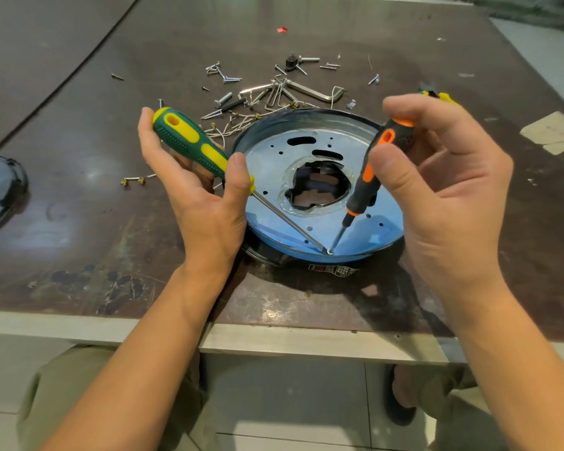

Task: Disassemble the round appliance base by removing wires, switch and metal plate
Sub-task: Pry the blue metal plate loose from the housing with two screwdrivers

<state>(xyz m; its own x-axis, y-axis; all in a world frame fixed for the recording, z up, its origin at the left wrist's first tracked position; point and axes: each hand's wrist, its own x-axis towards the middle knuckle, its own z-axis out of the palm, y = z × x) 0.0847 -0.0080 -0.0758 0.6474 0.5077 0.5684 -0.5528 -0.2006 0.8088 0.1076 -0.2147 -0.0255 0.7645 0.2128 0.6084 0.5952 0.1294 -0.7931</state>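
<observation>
The round appliance base (365,252) lies on the table in front of me, its shiny metal plate (267,164) facing up with a jagged hole in the middle. My left hand (205,196) grips a green-and-yellow screwdriver (189,141) whose long shaft slants down to the plate's near rim. My right hand (443,190) holds a black-and-orange screwdriver (368,180) by its top. Both tips meet at one screw (329,252) at the near edge of the plate.
Loose screws, bolts and hex keys (274,89) lie scattered behind the base, with thin white wires (232,128) at its far left. A dark round part (0,190) sits at the left edge. Tape patches (554,131) lie far right; the table edge (274,340) is near me.
</observation>
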